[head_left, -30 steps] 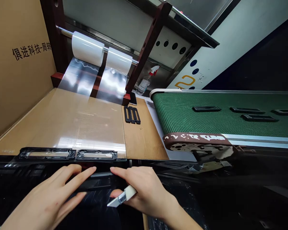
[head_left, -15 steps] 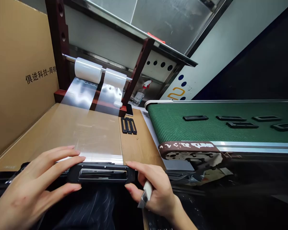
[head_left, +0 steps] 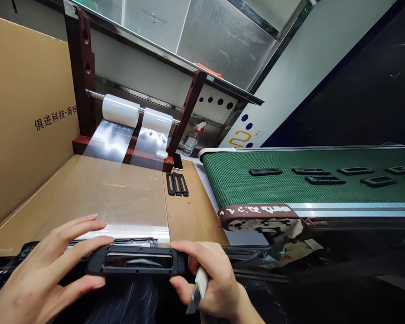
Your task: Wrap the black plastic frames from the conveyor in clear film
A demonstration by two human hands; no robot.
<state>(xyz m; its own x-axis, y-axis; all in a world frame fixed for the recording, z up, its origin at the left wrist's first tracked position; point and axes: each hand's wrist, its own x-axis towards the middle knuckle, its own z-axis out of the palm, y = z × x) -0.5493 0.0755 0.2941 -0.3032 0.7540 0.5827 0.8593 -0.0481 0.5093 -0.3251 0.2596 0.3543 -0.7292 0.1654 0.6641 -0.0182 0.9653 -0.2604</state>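
A long black plastic frame (head_left: 139, 262) with a glossy strip in its middle is held level at the near edge of the cardboard-topped table. My left hand (head_left: 54, 265) grips its left end, thumb below and fingers above. At the right end, my right hand (head_left: 209, 274) pinches it between thumb and forefinger. Tucked in that same hand is a white-handled utility knife (head_left: 199, 288), its blade pointing down. Just behind the frame, clear film (head_left: 121, 202) lies across the cardboard, drawn from two rolls.
Film rolls (head_left: 121, 110) hang on a rod between dark red posts. Three black frames (head_left: 177, 184) lie beside the film, near a phone (head_left: 177, 162) and a spray bottle (head_left: 191, 143). Right, a green conveyor belt (head_left: 229, 180) carries several black frames. A cardboard box (head_left: 27, 81) stands left.
The black frame has tilted, so more of its face shows, and both hands sit slightly lower and further left in view. The camera has tilted up a little.
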